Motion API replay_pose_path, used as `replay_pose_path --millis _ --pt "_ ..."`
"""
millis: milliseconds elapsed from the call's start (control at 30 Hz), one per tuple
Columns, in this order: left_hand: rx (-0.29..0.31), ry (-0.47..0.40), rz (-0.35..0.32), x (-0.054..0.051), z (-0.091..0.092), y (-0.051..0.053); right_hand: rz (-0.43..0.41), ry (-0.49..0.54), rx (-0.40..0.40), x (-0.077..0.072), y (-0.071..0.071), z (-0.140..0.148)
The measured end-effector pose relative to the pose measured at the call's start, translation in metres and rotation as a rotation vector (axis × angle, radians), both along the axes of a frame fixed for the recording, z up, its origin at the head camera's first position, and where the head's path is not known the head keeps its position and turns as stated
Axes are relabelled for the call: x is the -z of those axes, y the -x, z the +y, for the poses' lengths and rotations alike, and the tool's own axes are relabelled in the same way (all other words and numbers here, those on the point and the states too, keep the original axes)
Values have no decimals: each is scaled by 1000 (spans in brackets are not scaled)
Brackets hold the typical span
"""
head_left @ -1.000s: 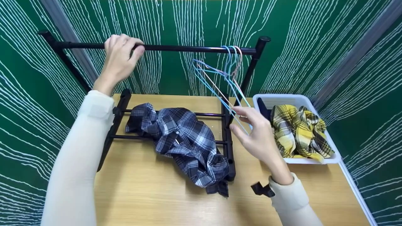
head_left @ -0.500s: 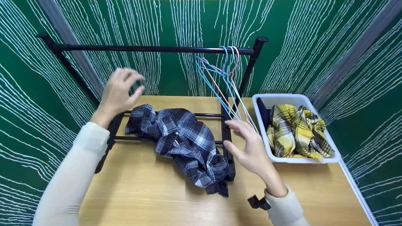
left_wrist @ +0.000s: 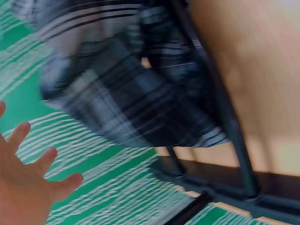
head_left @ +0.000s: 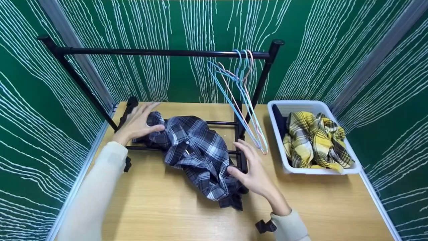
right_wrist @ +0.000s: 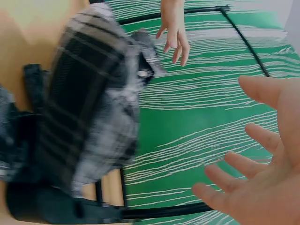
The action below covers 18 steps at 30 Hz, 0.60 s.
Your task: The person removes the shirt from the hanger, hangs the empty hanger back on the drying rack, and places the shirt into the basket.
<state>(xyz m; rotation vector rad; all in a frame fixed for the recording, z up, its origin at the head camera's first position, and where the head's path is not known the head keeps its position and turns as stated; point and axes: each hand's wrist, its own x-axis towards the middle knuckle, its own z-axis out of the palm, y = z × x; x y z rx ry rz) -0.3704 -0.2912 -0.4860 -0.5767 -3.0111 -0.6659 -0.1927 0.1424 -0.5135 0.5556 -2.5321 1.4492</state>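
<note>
A crumpled dark blue and white plaid shirt (head_left: 197, 147) lies over the lower bars of a black garment rack (head_left: 160, 52). Above the shirt's left end is my left hand (head_left: 137, 123), fingers spread and nothing in its grasp. My right hand (head_left: 252, 170) hovers by the shirt's right end, its fingers also apart. In the left wrist view, the left hand (left_wrist: 28, 178) stands apart from the shirt (left_wrist: 122, 89). Likewise, the right wrist view has a gap between the right hand (right_wrist: 258, 164) and the shirt (right_wrist: 93, 103).
Several thin hangers (head_left: 240, 97), blue and pink among them, hang at the rail's right end. A white basket (head_left: 349, 171) at the right holds a yellow plaid garment (head_left: 314, 140) and something dark navy. Green walls with white streaks enclose the wooden table (head_left: 160, 207).
My left hand has let go of the rail and come down to the shirt's left end. The right hand has left the hangers and lowered toward the shirt's right end.
</note>
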Motion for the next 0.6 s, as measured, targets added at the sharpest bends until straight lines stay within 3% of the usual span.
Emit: replay_pose_path --millis 167,300,600 --pt "-45 -19 -135 23 -4 2 -141 -7 6 29 -3 -7" --pt "-59 -45 -185 38 -5 2 -216 -28 14 49 -10 -15" --pt "-27 -86 -260 70 5 5 -146 -144 3 71 -16 -32"
